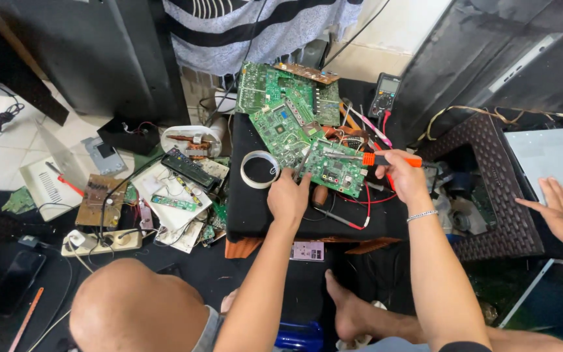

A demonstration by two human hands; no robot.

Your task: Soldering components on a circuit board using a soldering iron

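Note:
My right hand (404, 179) grips a soldering iron with an orange handle (386, 158). Its metal tip points left over a small green circuit board (337, 173). My left hand (288, 195) rests at the board's near left edge and pinches a thin metal tool (302, 163) that slants up onto the board. The board lies on a black mat (249, 212), partly overlapping a larger green board (280, 130). A silver bracelet (421, 215) is on my right wrist.
More green boards (275, 88) and a multimeter (386, 91) lie at the back. A tape roll (260, 169) sits left of my left hand. Loose boards, a remote (190, 168) and a power strip (99, 242) litter the left floor. Another person's hand (558, 208) rests on a white panel beside a brown woven frame (496, 195).

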